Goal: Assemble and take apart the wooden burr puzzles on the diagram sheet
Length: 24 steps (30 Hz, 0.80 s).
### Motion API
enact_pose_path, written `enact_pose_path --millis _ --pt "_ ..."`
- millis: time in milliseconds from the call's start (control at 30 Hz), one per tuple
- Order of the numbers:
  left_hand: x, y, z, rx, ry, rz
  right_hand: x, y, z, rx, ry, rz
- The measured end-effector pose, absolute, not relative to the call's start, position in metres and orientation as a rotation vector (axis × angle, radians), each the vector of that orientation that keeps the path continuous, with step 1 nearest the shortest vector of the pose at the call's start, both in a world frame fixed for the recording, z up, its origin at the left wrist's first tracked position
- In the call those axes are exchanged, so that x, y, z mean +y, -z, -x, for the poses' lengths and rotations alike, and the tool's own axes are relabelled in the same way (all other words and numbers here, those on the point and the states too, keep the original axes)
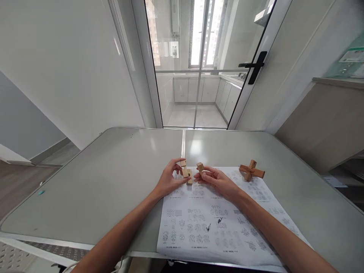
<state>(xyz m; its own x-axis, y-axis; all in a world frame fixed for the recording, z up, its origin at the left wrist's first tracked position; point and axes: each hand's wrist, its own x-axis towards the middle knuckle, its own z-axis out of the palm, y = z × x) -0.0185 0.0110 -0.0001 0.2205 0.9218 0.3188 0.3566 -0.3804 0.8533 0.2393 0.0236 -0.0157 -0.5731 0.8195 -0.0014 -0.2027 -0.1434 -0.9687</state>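
My left hand point(170, 178) pinches a light wooden puzzle piece point(184, 170) above a white instruction sheet point(216, 223). A second light wooden block point(189, 177) stands just beside it, touching the first piece. My right hand point(217, 180) is closed round another small wooden puzzle piece point(200, 167), held upright a little to the right. Both hands hover close together over the sheet's far edge.
A darker, assembled wooden cross puzzle point(251, 171) lies on the sheet's far right corner. All of it rests on a grey folding table point(108, 182) with a centre seam. A glass door with a black handle point(254, 66) stands beyond the table.
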Motion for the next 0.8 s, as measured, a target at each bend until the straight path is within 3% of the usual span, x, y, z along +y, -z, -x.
enact_pose_path --millis 167,433,800 --pt "0.012 0.002 0.018 1.205 -1.186 -1.872 0.02 0.015 -0.235 -1.522 -1.679 0.758" --pt "0.013 0.0 0.02 1.369 -1.161 -1.811 0.02 0.021 -0.233 -1.912 -0.81 1.134" --pt "0.017 -0.001 0.022 1.426 -1.152 -1.892 0.026 0.033 -0.237 -2.01 -0.644 1.155"
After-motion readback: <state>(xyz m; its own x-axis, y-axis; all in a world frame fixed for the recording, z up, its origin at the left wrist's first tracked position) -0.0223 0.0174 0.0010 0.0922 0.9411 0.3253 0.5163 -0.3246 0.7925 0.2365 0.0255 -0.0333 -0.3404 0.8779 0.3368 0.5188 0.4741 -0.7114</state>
